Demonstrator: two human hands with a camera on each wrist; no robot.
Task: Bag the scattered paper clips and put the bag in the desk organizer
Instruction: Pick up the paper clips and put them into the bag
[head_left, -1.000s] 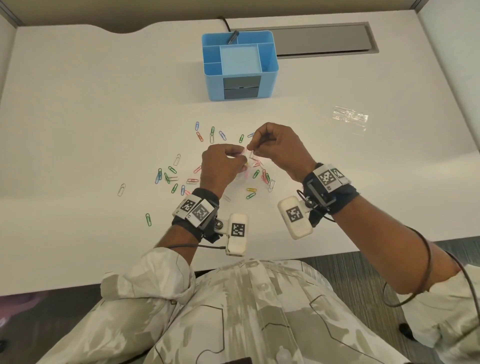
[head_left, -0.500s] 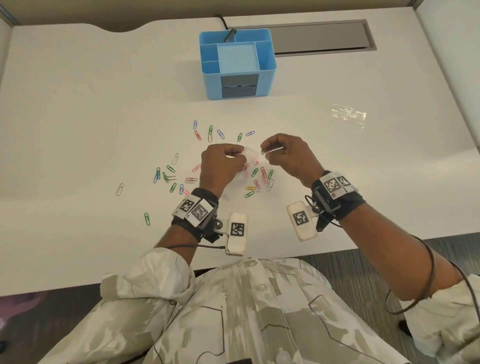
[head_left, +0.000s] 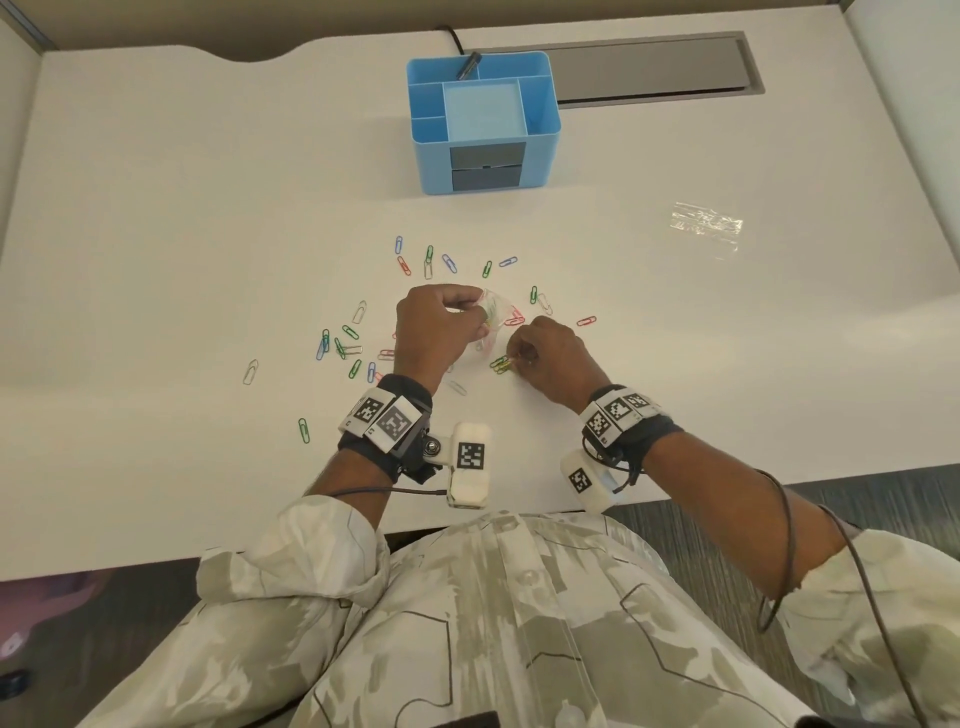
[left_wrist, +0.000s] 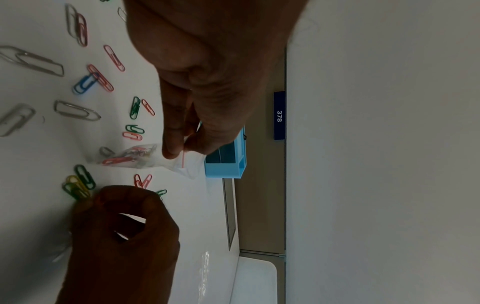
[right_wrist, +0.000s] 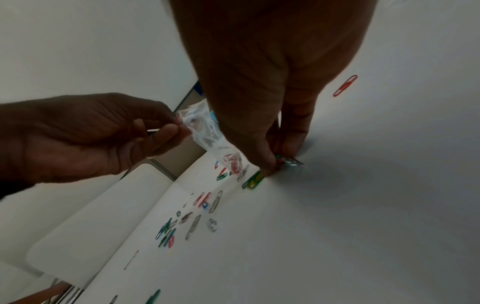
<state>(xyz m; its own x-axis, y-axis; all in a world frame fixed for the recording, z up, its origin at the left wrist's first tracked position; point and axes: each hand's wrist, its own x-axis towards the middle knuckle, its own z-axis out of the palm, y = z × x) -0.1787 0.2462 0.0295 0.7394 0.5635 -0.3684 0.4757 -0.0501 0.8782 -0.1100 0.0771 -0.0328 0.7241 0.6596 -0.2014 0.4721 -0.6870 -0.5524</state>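
Left hand (head_left: 434, 332) pinches the clear zip bag (left_wrist: 130, 156) by its mouth — bag hanging mouth-up above the tabletop (head_left: 208, 234). Right hand (head_left: 550, 358) fingers pinch green-and-yellow paper clips (head_left: 501, 364) at the bag's 5 o'clock.

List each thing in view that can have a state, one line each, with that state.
bag: open at its mouth, some clips inside, held up off the desk.
left hand: pinches the bag's rim.
right hand: fingertips pinch clips on the desk.
loose paper clips: many lie scattered on the desk.
desk organizer: upright, bag not in it.
second clear bag: lies flat, untouched.
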